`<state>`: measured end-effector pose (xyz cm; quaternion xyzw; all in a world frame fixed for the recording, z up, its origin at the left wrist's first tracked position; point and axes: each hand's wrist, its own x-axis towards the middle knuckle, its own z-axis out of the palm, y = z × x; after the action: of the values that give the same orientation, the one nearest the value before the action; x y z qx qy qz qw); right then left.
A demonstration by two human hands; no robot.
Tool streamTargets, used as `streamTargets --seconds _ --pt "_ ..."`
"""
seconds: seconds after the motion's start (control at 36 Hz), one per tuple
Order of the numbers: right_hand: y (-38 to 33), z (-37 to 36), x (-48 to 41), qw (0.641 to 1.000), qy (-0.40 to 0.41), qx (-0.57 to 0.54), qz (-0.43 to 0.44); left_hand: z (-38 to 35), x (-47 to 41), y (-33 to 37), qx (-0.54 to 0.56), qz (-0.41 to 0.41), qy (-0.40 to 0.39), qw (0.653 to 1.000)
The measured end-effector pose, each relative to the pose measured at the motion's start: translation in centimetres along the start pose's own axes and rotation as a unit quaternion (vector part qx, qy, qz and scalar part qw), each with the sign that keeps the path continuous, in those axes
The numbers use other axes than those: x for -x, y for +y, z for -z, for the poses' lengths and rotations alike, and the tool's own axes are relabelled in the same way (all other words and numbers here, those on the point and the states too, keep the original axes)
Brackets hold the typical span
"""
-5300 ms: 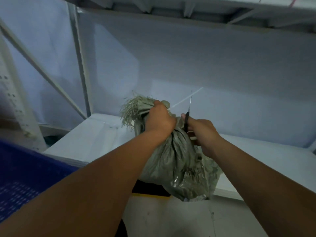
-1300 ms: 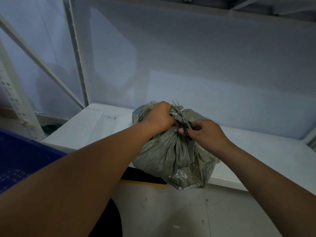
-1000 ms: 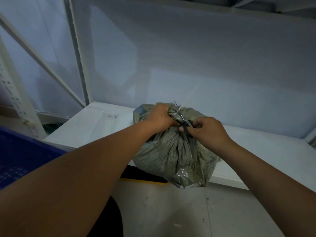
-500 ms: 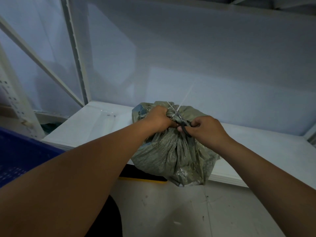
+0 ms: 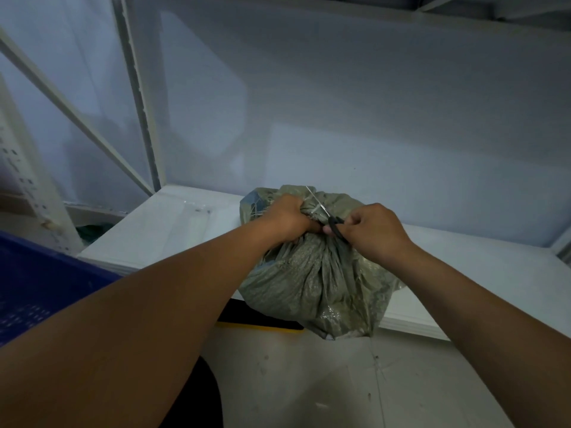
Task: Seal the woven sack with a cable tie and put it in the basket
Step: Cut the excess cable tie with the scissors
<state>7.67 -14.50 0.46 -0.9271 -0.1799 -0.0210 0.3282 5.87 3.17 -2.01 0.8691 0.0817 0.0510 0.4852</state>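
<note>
Sack (image 5: 312, 279) neck bunched in left hand (image 5: 285, 216); right hand (image 5: 372, 231) beside, gripping scissors (image 5: 327, 216).

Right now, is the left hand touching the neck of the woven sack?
Touching. The head view shows the left hand closed around the woven sack at its bunched neck, fabric gathered inside its grip with no gap.
</note>
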Motion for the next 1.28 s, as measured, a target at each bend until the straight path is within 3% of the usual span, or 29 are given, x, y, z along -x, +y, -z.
streamTargets --seconds 1.28 --pt "0.81 0.18 0.31 1.000 -0.007 -0.008 0.010 -0.25 -0.68 -0.26 -0.009 -0.005 -0.007 1.000"
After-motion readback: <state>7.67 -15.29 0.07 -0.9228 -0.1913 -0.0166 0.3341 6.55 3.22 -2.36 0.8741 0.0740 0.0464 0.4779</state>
